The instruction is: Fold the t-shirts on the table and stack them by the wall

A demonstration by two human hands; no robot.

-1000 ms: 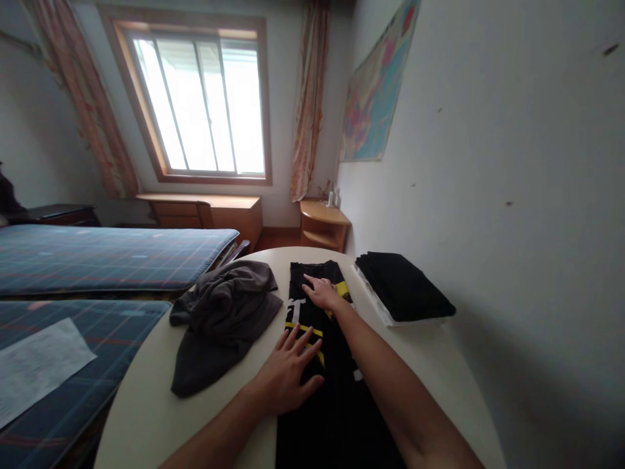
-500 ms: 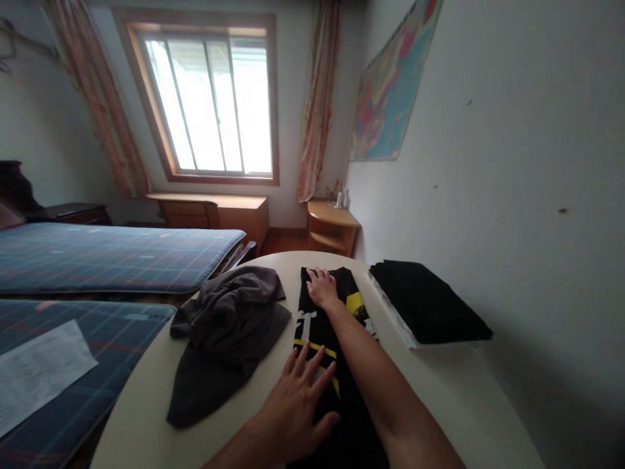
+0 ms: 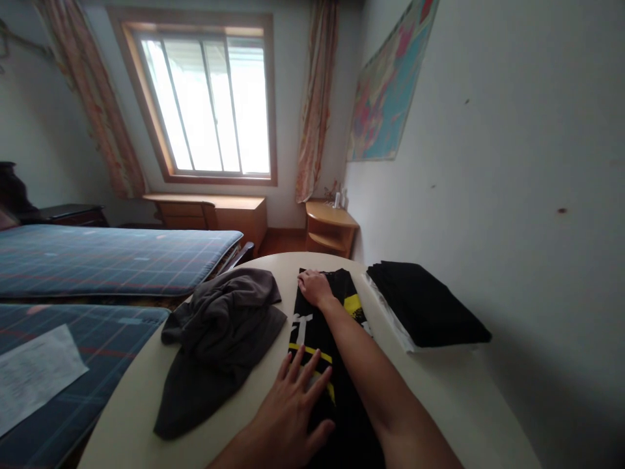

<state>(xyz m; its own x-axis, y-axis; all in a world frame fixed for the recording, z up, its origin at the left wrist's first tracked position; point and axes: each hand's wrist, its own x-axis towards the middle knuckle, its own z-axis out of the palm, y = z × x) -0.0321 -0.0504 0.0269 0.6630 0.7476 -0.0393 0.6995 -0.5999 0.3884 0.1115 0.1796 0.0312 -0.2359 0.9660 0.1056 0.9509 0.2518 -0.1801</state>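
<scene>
A black T-shirt (image 3: 344,391) with yellow and white print lies folded into a long strip in front of me. My left hand (image 3: 297,400) rests on its near part, fingers spread and pressing lightly on the cloth. Farther off, my right hand (image 3: 316,288) is at the strip's far left corner, its fingers drawn together over the edge; the fingertips are partly hidden. A crumpled dark grey garment (image 3: 229,332) lies to the left of the strip.
All this sits on a round cream table (image 3: 114,417). A stack of folded black clothes (image 3: 427,303) on white wrapping stands at the right, near the wall (image 3: 527,273). Plaid mattresses (image 3: 117,260) and a paper sheet (image 3: 41,378) are to the left.
My right hand has shifted left to the T-shirt's far left corner, and its fingers have gone from spread to drawn together. My left hand stays spread on the cloth.
</scene>
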